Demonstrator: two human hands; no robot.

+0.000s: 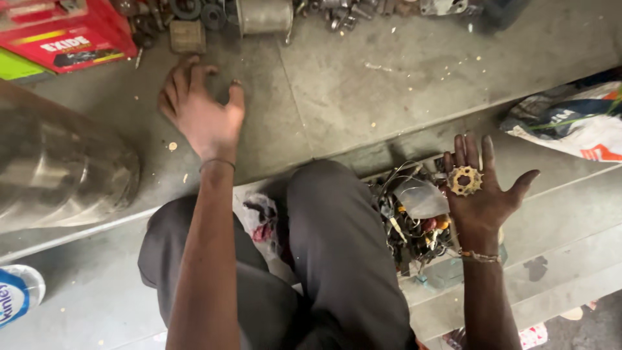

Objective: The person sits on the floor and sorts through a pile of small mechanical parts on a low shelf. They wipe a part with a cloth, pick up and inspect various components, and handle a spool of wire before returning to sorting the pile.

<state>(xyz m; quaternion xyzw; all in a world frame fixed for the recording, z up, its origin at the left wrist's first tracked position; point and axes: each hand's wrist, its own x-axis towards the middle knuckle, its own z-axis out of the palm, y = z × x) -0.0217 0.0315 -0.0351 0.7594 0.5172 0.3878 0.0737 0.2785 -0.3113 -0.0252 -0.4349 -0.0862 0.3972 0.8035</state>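
My right hand point(483, 188) is turned palm up at the right, fingers spread, with a small rusty toothed sprocket point(464, 181) lying on the base of the fingers. It hovers over a heap of wires and small parts point(411, 220) on the lower concrete step. My left hand point(201, 107) reaches forward onto the upper concrete surface point(363, 84), palm down, fingers spread, holding nothing. A thin band circles that wrist. My knees in dark trousers point(324, 259) fill the lower middle.
A red box point(61, 32) stands at the top left. Metal parts, a small wooden block point(188, 35) and a metal cylinder point(264, 15) line the far edge. A big shiny metal drum point(61, 172) lies left. A printed plastic bag point(573, 123) sits right.
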